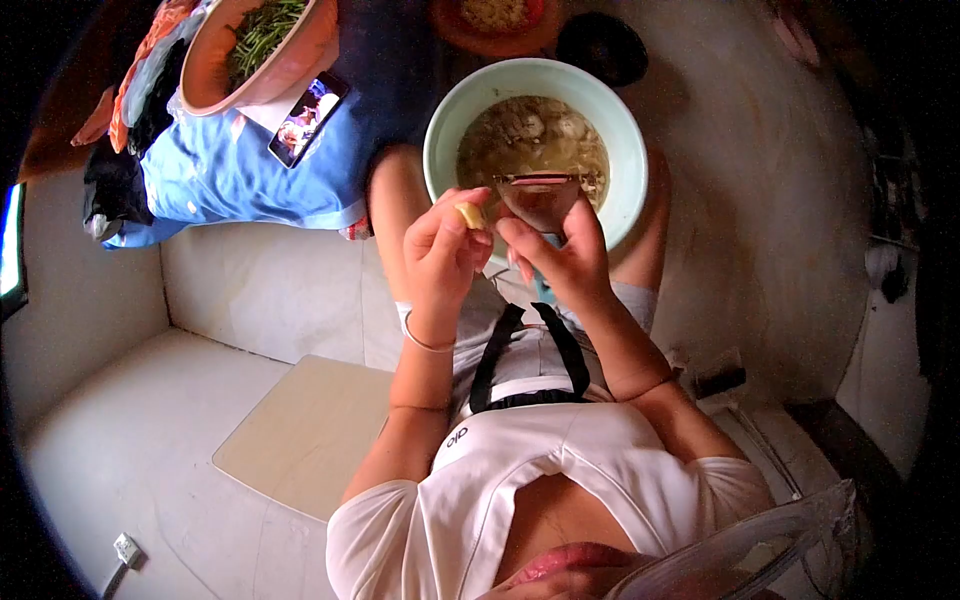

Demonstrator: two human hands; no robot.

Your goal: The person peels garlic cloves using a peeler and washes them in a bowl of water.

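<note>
My left hand (445, 245) pinches a small pale yellow piece of food (470, 215) between thumb and fingers; it looks like a peeled clove, though I cannot be sure. In my right hand (570, 255) is a broad-bladed knife (540, 205), its blade raised over the near side of a basin. Part of a teal handle shows below my fingers. The pale green basin (437, 150) stands between my legs, just beyond both hands. Murky brown water (520, 135) with floating pale bits fills its lower part.
At the left, blue cloth (250, 190) carries a phone (308, 118) with a lit screen and an orange bowl (205, 75) of green vegetables (265, 40). Beyond the basin are a reddish bowl (545, 35) of pale bits and a dark round object (602, 48). A beige board (300, 430) lies left.
</note>
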